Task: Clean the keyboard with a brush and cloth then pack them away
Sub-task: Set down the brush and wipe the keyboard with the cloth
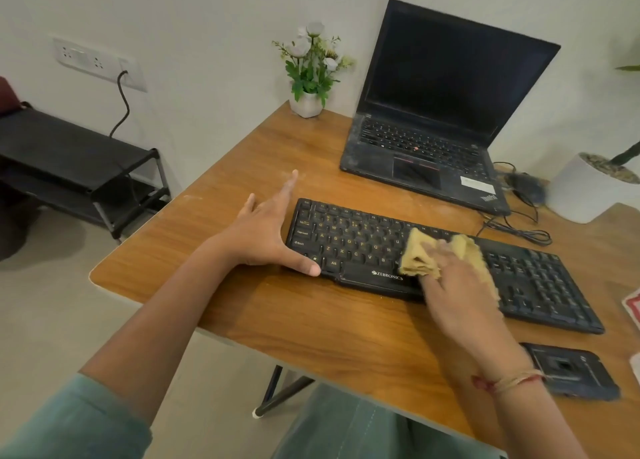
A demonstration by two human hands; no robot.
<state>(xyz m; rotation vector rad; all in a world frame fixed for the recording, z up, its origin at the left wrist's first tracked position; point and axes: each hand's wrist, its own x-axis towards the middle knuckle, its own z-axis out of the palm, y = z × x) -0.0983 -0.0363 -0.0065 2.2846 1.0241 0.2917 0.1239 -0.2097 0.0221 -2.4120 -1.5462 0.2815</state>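
Head view: the keyboard (363, 240) is noted lying flat on the wooden table (311, 320), near its front edge. Its long axis runs from the person's left, farther off, to the right, nearer. The tan cloth (420, 256) is seen bunched on the keys about mid-length, over the right part of the letter block and just above the space bar. It is covered by the right hand (457, 296), whose fingers are laid over it and press it down. Motion blur is present there, so whether they are curled round the cloth cannot be told. The left hand (263, 237) is set against the left end of the keyboard, fingers straight and spread, holding nothing, thumb lying along the front edge by the corner. It is judged to be bracing the board.

Step in hand is judged to be the cloth wipe. The number pad and arrow keys lie to the right of the cloth, the letter rows to its left. A stroke either way is expected along the long axis, and the right hand is the nearer for both.

No brush can be identified. Behind the keyboard an open laptop (433, 112), screen dark, is recorded, with loose cables (526, 232) and a blurred dark object (526, 183) beside it. A phone (571, 372) lies near the front right corner, close to the right wrist. A small potted plant (308, 78) stands at the back edge, well apart.
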